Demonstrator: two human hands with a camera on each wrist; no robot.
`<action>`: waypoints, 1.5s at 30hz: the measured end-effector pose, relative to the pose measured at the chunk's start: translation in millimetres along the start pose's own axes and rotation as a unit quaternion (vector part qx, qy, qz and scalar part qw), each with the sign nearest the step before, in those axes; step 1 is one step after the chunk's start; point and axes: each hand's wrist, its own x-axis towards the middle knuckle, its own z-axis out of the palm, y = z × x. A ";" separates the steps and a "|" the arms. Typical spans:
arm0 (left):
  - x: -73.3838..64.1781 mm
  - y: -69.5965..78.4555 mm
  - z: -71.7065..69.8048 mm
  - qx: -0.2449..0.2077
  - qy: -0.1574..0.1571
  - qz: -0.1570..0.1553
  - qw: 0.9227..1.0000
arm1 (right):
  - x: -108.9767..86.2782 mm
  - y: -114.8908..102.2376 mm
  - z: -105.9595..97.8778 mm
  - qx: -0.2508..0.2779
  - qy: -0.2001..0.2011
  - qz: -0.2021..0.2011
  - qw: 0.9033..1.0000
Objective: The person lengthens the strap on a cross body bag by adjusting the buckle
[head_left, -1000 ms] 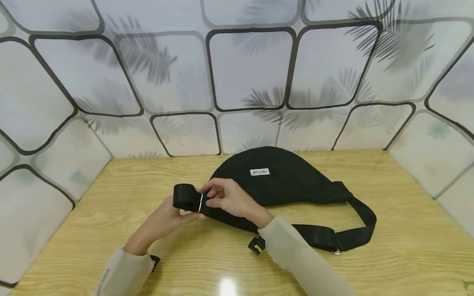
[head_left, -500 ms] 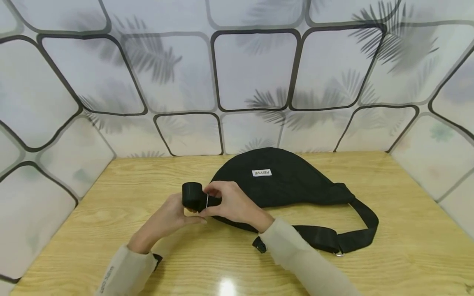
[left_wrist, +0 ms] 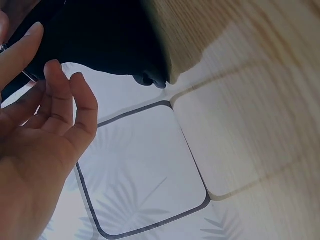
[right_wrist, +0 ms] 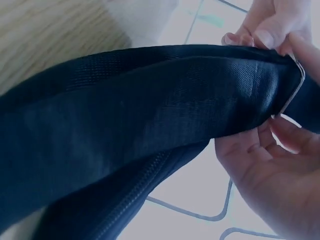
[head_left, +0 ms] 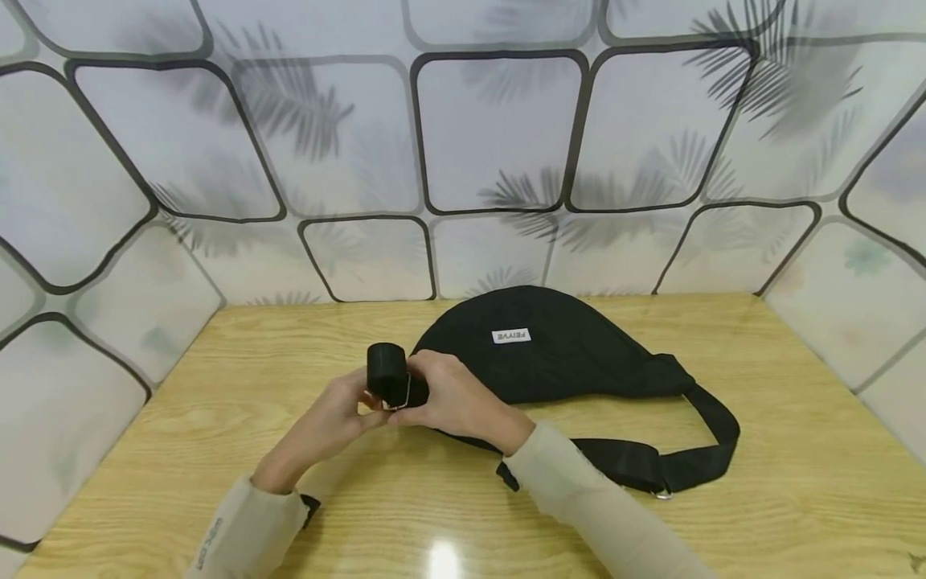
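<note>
A black waist bag [head_left: 535, 362] with a small white label lies on the wooden table in the head view. Its left-hand strap [head_left: 386, 370] is raised and stands up in a loop. A thin metal slider [head_left: 407, 392] crosses this strap. My right hand [head_left: 463, 400] pinches the strap just right of the slider, its thumb low and fingers above. From the left, my left hand [head_left: 336, 422] holds the strap at the slider's other side. In the right wrist view, the doubled strap [right_wrist: 150, 105] runs to the metal slider [right_wrist: 299, 85], with both hands' fingertips around it.
To the right, the other strap [head_left: 694, 466] loops along the table [head_left: 810, 450], with a second metal piece [head_left: 661, 494] on it. A patterned cloth [head_left: 499, 137] stands behind and at both sides. Small black devices hang under both sleeve cuffs.
The strap loop and slider have shifted right with my left hand. My right thumb and fingers have closed on the strap beside the slider. The bag's body stays in place.
</note>
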 end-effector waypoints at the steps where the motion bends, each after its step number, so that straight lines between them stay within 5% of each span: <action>1: 0.4 0.2 -0.3 -0.001 -0.004 0.002 1.000 | -0.2 0.1 1.0 -0.011 0.005 -0.004 1.000; 18: -1.3 -4.0 0.0 -0.008 -0.018 0.020 1.000 | -1.3 2.7 -0.8 -0.012 0.016 -0.047 0.999; 45: -1.4 -1.5 -1.7 0.014 -0.028 0.041 0.999 | -4.1 3.3 -11.8 -0.003 -0.005 -0.028 1.000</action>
